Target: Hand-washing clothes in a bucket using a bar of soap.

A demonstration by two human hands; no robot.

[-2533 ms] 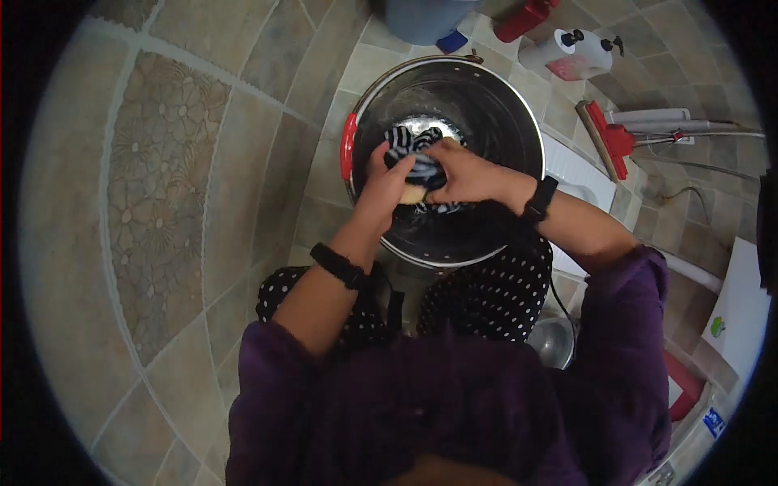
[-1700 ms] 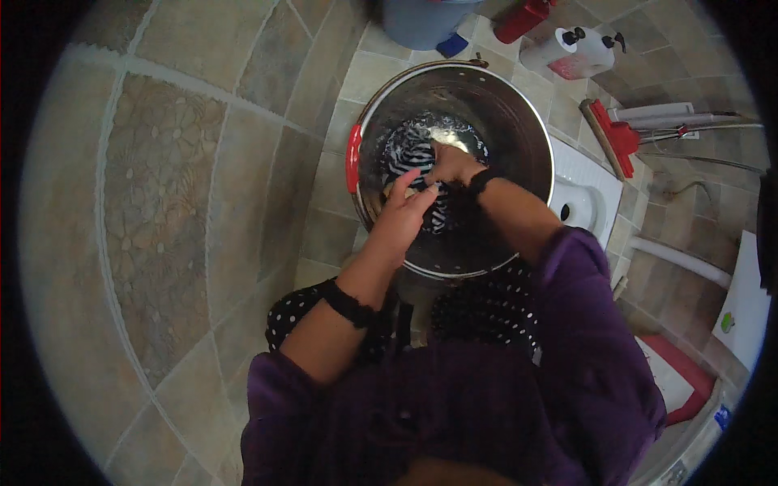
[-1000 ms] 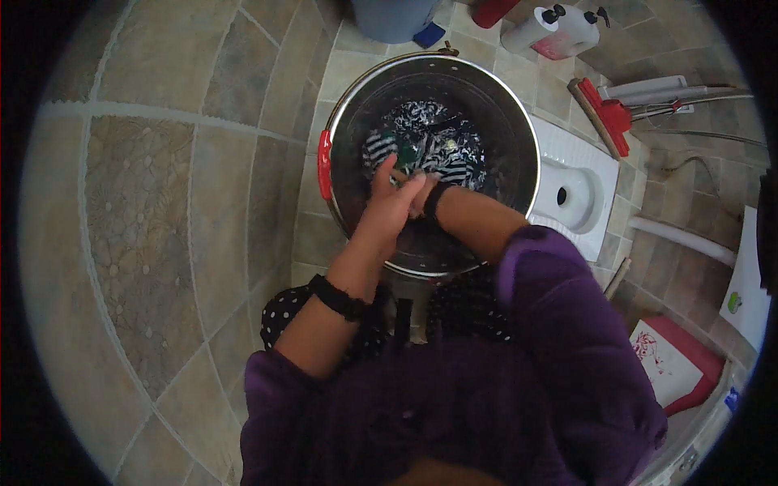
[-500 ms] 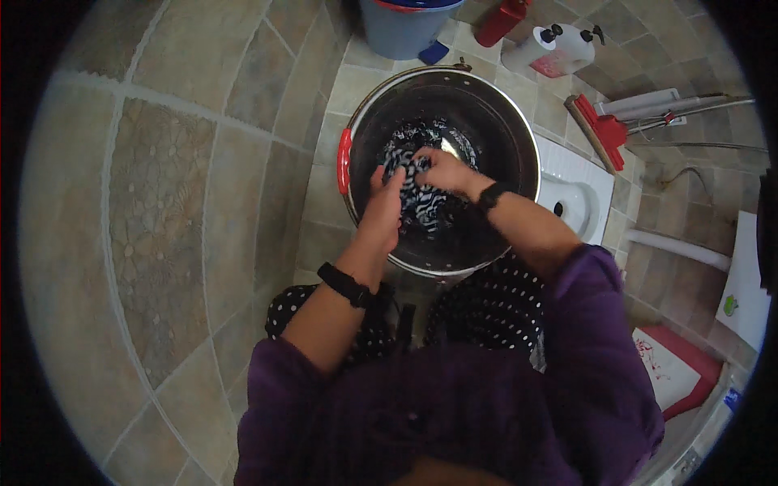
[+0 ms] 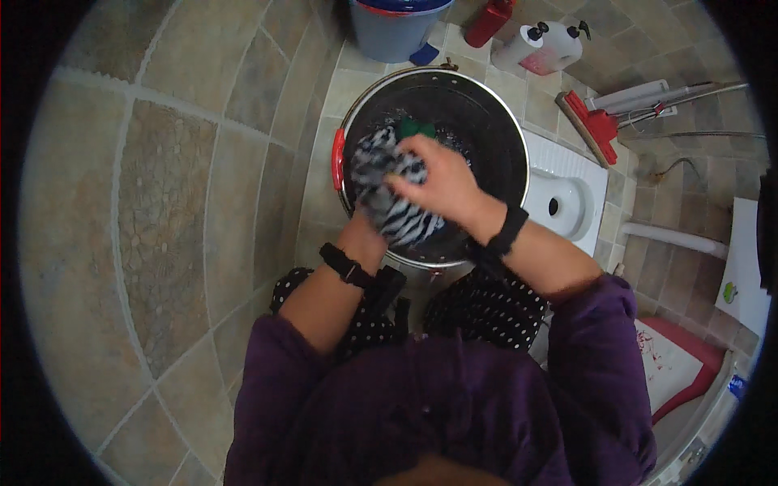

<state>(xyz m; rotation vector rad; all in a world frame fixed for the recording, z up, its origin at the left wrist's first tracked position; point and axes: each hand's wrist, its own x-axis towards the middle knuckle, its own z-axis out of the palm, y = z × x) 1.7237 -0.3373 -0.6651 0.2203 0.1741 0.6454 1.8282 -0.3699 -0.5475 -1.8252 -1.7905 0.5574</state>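
Note:
A wet black-and-white striped cloth [image 5: 409,223] is bunched up over the large dark metal pot [image 5: 478,105], above its near left part. My right hand [image 5: 444,180] grips the cloth from above, thumb and fingers closed round a fold. On the near left side my left hand [image 5: 369,232] holds the cloth from below, its fingers mostly hidden behind the fabric. Something green [image 5: 416,128] shows inside the pot just beyond the cloth; its kind cannot be made out. The pot has a red grip [image 5: 338,160] on its handle at the left.
A squat toilet [image 5: 567,198] is set in the floor right of the pot. Beyond stand a blue-grey bucket [image 5: 397,32], a red bottle [image 5: 489,23] and white pump bottles [image 5: 541,49]. A red squeegee [image 5: 596,125] leans at the right. A tiled wall [image 5: 162,202] rises at the left.
The striped cloth has come up out of the pot's bottom toward me, gathered between both hands. The green thing now shows in the pot.

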